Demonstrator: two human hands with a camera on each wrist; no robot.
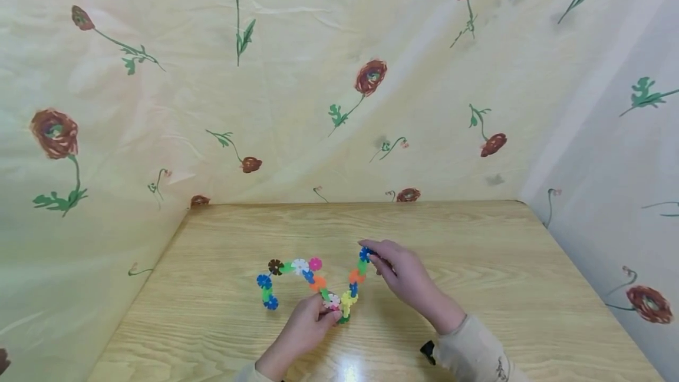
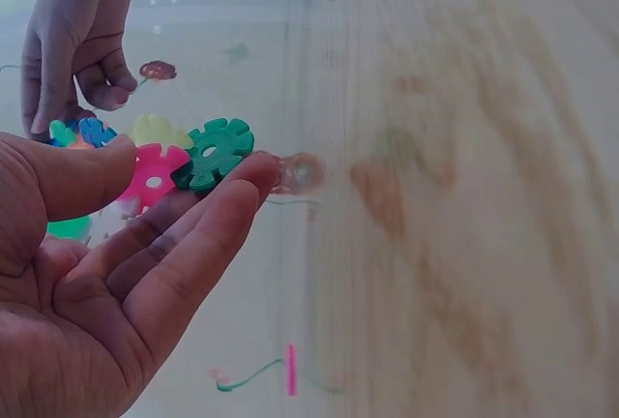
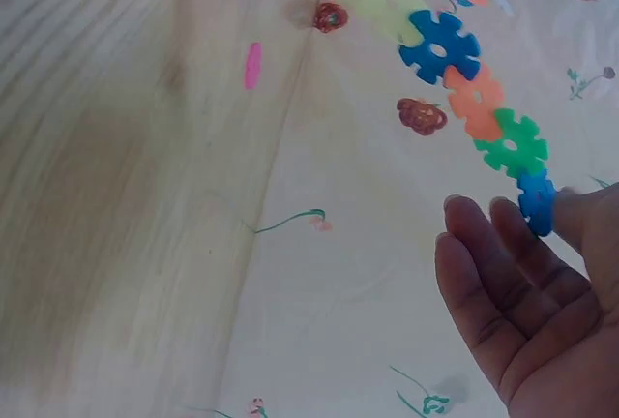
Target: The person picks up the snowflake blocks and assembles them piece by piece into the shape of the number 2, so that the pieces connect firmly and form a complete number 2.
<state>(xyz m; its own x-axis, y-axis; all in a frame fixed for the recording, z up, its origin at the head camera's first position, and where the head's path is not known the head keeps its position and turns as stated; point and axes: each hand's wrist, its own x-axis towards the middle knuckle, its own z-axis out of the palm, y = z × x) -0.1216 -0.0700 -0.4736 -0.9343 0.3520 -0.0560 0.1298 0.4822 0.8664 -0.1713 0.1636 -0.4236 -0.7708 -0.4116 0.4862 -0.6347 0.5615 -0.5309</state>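
A chain of interlocked plastic snowflake discs (image 1: 318,282) in many colours runs between my hands in the head view. My left hand (image 1: 307,328) pinches it low at the middle, near a pink disc (image 2: 155,176) and a dark green disc (image 2: 221,154). With thumb and fingers, my right hand (image 1: 405,273) pinches the blue disc (image 3: 537,202) at the chain's raised right end. Below that end come a green disc (image 3: 513,143), an orange disc (image 3: 474,103) and another blue disc (image 3: 439,47). The left stretch arches over and ends in blue discs (image 1: 271,302).
The wooden table (image 1: 212,234) lies under both hands. A cloth with printed flowers (image 1: 297,75) hangs behind it and at both sides. A small black object (image 1: 427,352) shows beside the right sleeve (image 1: 472,349).
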